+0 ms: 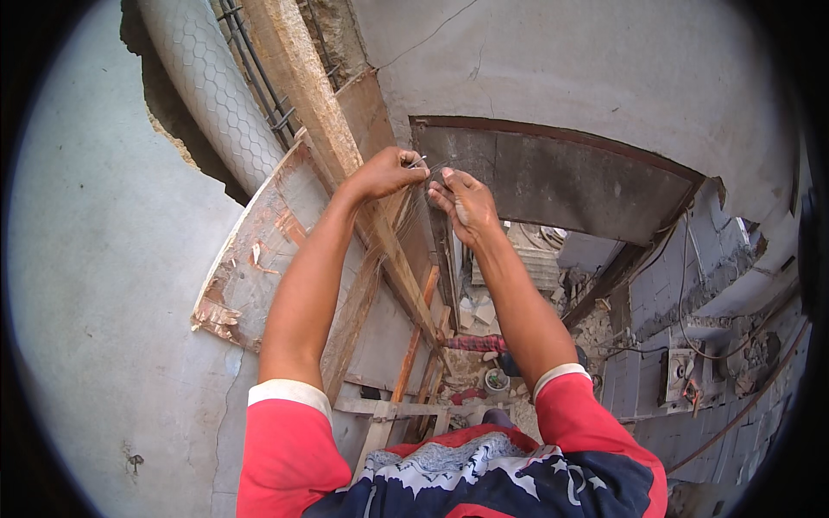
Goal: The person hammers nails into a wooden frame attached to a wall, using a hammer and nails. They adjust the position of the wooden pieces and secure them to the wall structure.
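Note:
Both my arms reach up in front of me, with the hands close together beside a timber post (pixel 319 104). My left hand (pixel 386 175) is closed in a pinch on thin wire (pixel 418 161), a short pale bit of which shows at the fingertips. Just to its right, my right hand (pixel 468 205) has thumb and forefinger pinched together on fine wire, its other fingers loosely curled. Thin dark strands spread around the fingers and hang down past the timber. How the strands run between the two hands is too fine to make out.
A rough board (pixel 250 250) is set against the post at left. Wire mesh (pixel 207 95) and steel bars (pixel 259 82) stand in a broken wall gap. A dark metal panel (pixel 553 181) spans a doorway. Below are a co-worker's plaid sleeve (pixel 473 343), a bucket (pixel 496 380) and rubble.

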A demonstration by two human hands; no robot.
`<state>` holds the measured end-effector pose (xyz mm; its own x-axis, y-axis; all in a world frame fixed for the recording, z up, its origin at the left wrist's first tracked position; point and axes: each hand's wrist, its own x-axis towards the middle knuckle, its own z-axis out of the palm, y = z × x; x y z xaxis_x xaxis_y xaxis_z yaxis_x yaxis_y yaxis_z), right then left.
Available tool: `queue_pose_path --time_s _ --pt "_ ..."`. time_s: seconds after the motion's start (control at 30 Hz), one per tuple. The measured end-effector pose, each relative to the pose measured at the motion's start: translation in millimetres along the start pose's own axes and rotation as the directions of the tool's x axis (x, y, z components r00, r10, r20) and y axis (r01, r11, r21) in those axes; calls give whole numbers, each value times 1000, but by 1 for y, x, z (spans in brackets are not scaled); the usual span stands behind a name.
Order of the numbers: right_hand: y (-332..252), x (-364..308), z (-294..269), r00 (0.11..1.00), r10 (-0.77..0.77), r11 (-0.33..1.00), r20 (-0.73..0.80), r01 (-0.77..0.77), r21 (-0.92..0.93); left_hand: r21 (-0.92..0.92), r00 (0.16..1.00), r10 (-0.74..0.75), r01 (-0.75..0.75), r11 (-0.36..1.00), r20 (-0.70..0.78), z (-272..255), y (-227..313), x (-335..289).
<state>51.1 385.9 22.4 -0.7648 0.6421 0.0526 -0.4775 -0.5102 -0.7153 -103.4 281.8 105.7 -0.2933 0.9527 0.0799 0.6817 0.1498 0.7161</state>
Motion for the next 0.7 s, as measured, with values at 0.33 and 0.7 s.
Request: queue_pose_path --time_s 0.33,0.7 --pt "8 -2 6 995 -96 992 -24 94 -82 -22 997 -29 31 999 73 -1 0 0" --pt "16 5 4 968 -236 951 -86 212 -224 -32 995 -29 32 999 94 -3 10 -5"
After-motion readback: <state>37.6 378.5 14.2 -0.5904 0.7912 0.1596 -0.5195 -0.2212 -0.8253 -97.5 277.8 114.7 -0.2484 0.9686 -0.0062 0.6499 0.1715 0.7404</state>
